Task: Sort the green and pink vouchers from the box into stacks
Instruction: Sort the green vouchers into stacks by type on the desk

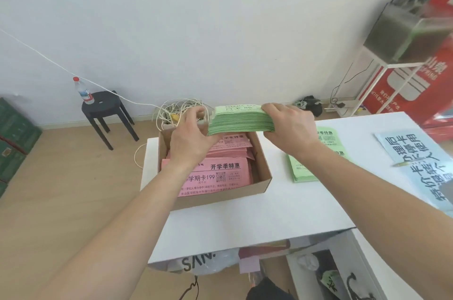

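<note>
The left hand (190, 137) and the right hand (289, 125) each grasped one end of a thick bundle of green vouchers (241, 119), held above the cardboard box (263, 177) of loose pink vouchers (215, 174). These thin, smooth paper slips could, I think, slide apart if the squeeze weakened, and fall among the pink ones before reaching the flat green stack (306, 169) on the white table (269, 221).

Both hands hold a thick green voucher stack (241, 119) above the cardboard box (263, 172): the left hand (190, 137) grips one end, the right hand (290, 125) the other. Pink vouchers (220, 174) lie inside the box. Just right of the box, green vouchers (306, 169) rest on the white table (257, 221).
</note>
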`<state>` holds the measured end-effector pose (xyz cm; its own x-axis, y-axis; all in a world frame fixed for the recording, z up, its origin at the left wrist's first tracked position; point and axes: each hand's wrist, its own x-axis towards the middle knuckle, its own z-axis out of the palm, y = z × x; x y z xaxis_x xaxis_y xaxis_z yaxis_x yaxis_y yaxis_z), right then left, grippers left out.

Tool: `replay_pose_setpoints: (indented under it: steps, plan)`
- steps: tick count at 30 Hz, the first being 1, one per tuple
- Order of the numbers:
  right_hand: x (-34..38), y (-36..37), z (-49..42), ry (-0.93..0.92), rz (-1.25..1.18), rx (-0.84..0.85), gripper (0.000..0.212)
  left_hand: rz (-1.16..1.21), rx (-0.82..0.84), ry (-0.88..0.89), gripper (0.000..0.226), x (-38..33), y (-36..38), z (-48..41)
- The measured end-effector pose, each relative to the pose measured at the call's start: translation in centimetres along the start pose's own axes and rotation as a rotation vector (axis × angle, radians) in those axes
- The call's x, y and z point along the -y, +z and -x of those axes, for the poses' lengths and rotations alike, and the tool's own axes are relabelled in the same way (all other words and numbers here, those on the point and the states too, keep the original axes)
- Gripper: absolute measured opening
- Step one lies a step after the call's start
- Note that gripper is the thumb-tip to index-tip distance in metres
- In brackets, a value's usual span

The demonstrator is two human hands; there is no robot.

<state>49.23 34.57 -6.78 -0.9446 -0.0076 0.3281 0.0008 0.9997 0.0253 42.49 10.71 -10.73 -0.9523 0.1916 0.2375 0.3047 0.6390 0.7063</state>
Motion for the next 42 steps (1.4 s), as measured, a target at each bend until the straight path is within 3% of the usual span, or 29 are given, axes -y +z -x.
replay_pose_setpoints:
  steps: [5, 10, 13, 18, 24, 28, 33, 35, 37, 42]
  plan:
    - [-2.9, -1.4, 7.2, 0.137, 0.062, -0.023, 0.046, 0.334, 0.248, 0.008, 0.081, -3.7, 3.2, 2.8]
    - [-6.4, -1.1, 14.1, 0.194, 0.097, -0.007, 0.053, 0.292, 0.407, 0.286, 0.071, -5.7, 7.8, 5.7]
    - [-8.3, -0.3, 16.8, 0.199, 0.111, 0.006, 0.052, 0.299, 0.507, 0.305, 0.066, -7.1, 10.2, 7.0]
    - [-12.9, 2.0, 20.1, 0.181, 0.141, -0.022, 0.045, 0.351, 0.648, 0.154, 0.07, -9.8, 14.4, 7.8]
    - [-18.0, 7.1, 22.2, 0.129, 0.102, -0.012, 0.039, 0.581, 0.636, -0.333, 0.026, -13.4, 19.7, 8.2]
    - [-19.9, 10.6, 23.1, 0.071, 0.11, -0.063, 0.033, 0.362, 0.545, -0.343, 0.035, -13.6, 23.3, 9.1]
    - [-19.6, 13.6, 24.7, 0.008, 0.163, -0.175, 0.027, 0.175, 0.477, -0.391, 0.015, -13.0, 25.6, 10.3]
    - [-19.2, 14.0, 25.2, 0.024, 0.177, -0.171, 0.023, 0.133, 0.504, -0.435, 0.028, -12.6, 25.8, 10.5]
    - [-18.6, 13.9, 25.5, 0.062, 0.193, -0.119, 0.023, 0.115, 0.52, -0.435, 0.038, -12.5, 25.8, 10.6]
    - [-16.1, 12.3, 27.4, 0.154, 0.048, 0.273, 0.048, 0.088, 0.637, -0.516, 0.064, -11.5, 25.9, 10.5]
